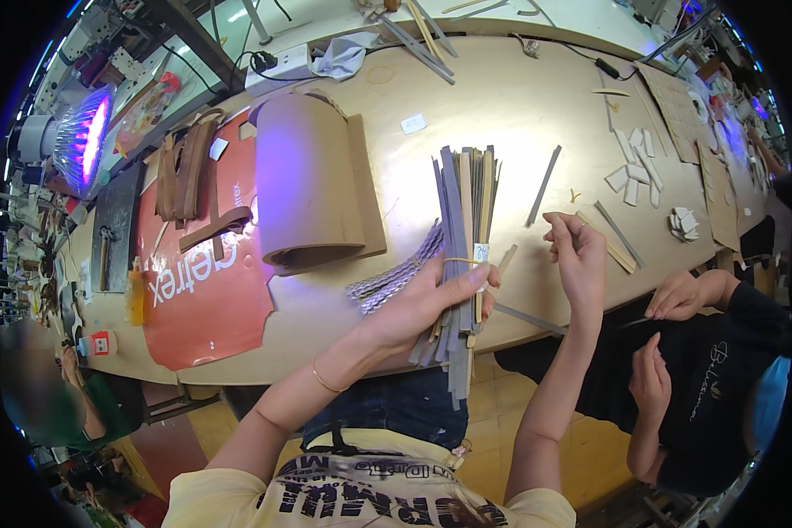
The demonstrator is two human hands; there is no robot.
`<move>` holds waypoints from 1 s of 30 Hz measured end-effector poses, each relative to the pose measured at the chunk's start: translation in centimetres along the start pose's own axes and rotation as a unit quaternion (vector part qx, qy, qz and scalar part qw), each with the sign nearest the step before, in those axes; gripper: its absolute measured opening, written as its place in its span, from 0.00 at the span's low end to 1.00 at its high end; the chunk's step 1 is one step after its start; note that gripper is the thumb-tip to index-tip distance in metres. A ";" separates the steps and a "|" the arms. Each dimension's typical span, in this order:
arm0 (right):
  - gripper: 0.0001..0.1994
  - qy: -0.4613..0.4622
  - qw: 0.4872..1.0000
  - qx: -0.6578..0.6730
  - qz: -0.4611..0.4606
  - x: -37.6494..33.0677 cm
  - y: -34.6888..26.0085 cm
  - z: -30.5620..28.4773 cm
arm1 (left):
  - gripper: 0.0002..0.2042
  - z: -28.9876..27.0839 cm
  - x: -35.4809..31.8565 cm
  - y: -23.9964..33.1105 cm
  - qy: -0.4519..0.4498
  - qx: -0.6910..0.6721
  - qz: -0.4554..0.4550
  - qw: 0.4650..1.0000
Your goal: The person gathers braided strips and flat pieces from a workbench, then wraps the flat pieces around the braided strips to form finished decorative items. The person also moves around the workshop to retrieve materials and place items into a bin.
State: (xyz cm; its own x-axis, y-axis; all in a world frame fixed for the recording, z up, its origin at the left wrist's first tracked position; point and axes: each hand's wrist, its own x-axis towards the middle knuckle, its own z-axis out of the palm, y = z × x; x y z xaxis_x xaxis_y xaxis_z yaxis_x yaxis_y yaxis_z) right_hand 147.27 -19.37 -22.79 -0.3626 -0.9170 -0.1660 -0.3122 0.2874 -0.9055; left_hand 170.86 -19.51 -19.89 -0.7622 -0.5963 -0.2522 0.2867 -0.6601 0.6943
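Note:
My left hand (449, 295) is closed around a bundle of thin grey and tan strips (468, 198), held over the table's near edge. A yellow rubber band and a small white tag (481, 254) are on the bundle at my thumb. Patterned grey-and-white straps (396, 277) lie beside this hand; whether it touches them I cannot tell. My right hand (579, 251) is raised to the bundle's right, fingers curled in toward the thumb. Anything between those fingertips is too small to make out. A loose grey strip (545, 185) lies just beyond them.
A large brown roll (304, 176) stands left of the bundle, by a red sheet (207, 308) with brown strips (185, 172). White pieces (635, 167) lie at right. A lit lamp (84, 141) is far left. A co-worker's hands (664, 334) are at the near right.

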 end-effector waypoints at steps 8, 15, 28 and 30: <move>0.12 0.026 0.974 -0.177 -0.137 -2.9 -1.9 -0.3 | 0.25 -0.3 -0.3 -0.5 -0.051 -0.303 0.008 0.952; 0.18 0.039 0.929 -0.307 -0.204 -10.5 0.4 6.0 | 0.26 -1.3 -0.5 0.0 -0.079 -0.299 0.041 0.950; 0.12 0.184 0.821 -0.439 -0.315 -4.6 2.5 4.5 | 0.20 -2.6 18.1 9.4 0.163 0.321 0.015 0.933; 0.13 0.188 0.834 -0.408 -0.320 -6.5 2.0 4.2 | 0.28 -3.4 21.3 9.5 0.175 0.464 0.036 0.867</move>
State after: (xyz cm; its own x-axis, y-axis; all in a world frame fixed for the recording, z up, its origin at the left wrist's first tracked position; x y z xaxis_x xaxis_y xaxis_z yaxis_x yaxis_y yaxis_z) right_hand 152.67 -14.00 -25.18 -0.0939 -0.8469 0.5234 -0.9857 0.0052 -0.1684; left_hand 159.33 -39.98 -20.94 -0.4917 -0.8302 -0.2628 -0.3896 -0.0602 0.9190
